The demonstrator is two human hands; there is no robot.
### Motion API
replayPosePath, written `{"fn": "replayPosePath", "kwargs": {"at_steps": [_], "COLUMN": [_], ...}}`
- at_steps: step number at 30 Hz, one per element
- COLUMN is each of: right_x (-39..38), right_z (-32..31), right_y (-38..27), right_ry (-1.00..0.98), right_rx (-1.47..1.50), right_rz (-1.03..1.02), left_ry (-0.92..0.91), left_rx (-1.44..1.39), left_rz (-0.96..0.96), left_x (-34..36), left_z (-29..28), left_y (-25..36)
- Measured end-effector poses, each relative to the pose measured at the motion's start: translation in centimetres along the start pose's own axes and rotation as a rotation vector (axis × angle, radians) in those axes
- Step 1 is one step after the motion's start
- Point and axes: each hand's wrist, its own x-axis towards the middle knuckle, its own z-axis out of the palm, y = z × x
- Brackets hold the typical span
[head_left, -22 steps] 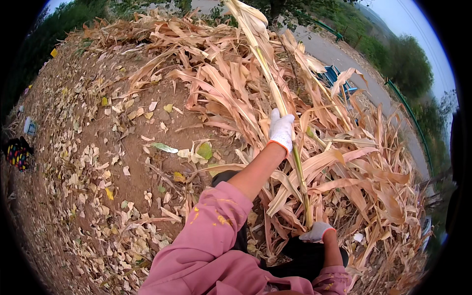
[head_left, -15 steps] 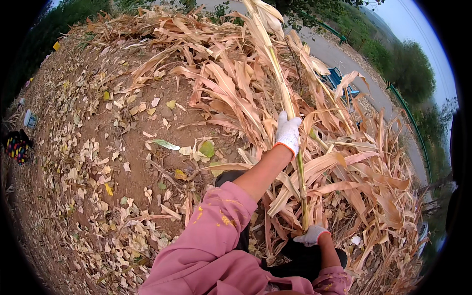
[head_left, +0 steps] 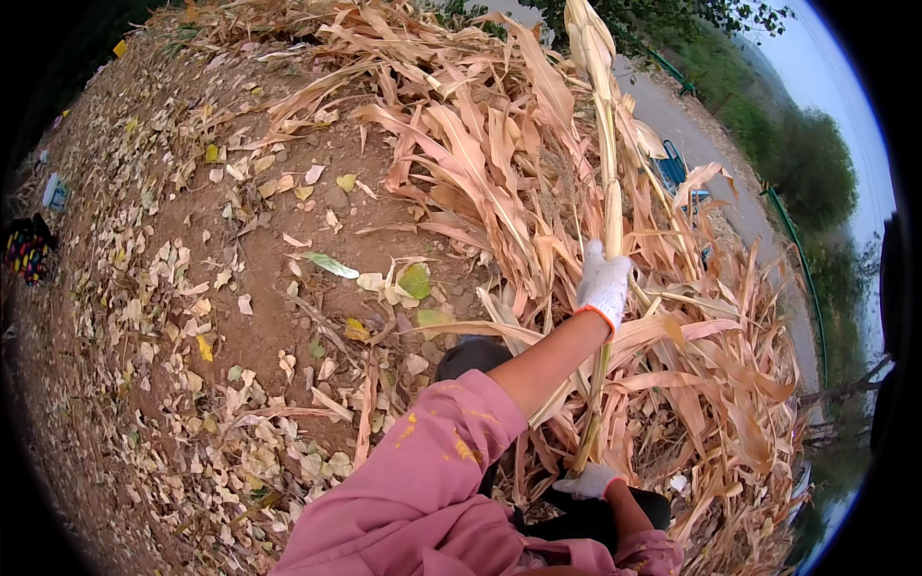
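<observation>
A long dry corn stalk (head_left: 611, 163) stands up in front of me, leaning slightly right, with a pale bunch of husk (head_left: 590, 43) near its top. My left hand (head_left: 603, 280), in a white knit glove with an orange cuff, is closed round the middle of the stalk. Low down by my dark-clad knee, my right hand (head_left: 590, 481) wears a similar glove and is closed at the stalk's bottom end; its fingertips are partly hidden. Dry corn leaves (head_left: 461, 158) hang and lie thickly around both hands.
Brown soil (head_left: 269, 254) strewn with fallen leaves spreads to the left. Beyond the heaped stalks at the right run a grey road (head_left: 687, 120) and a green rail (head_left: 797, 250). A blue object (head_left: 674, 168) shows behind the stalks. A multicoloured item (head_left: 27, 252) lies far left.
The stalk's upper part has swung right, and its foot has shifted slightly left. My left hand has moved right and a little lower with it. The view has turned slightly.
</observation>
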Motion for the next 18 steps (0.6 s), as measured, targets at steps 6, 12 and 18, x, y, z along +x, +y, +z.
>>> {"fn": "replayPosePath", "kwargs": {"at_steps": [6,12,18], "right_x": [-1.6,-1.4,-3.8], "right_z": [-2.3,-23.2,-34.0], "right_y": [-1.9,-12.2,-29.3], "right_ry": [0.114,0.549,1.190], "right_rx": [-0.023,0.494,0.279], "right_rz": [0.128,-0.267,-0.890], "left_ry": [-0.002,0.248,0.274], "left_rx": [-0.066,0.180,0.011], "left_rz": [0.047,0.729,0.812], "left_x": [1.2,0.4,1.5], "left_z": [-0.2,0.5,-0.4], "left_y": [0.5,2.6,2.8]}}
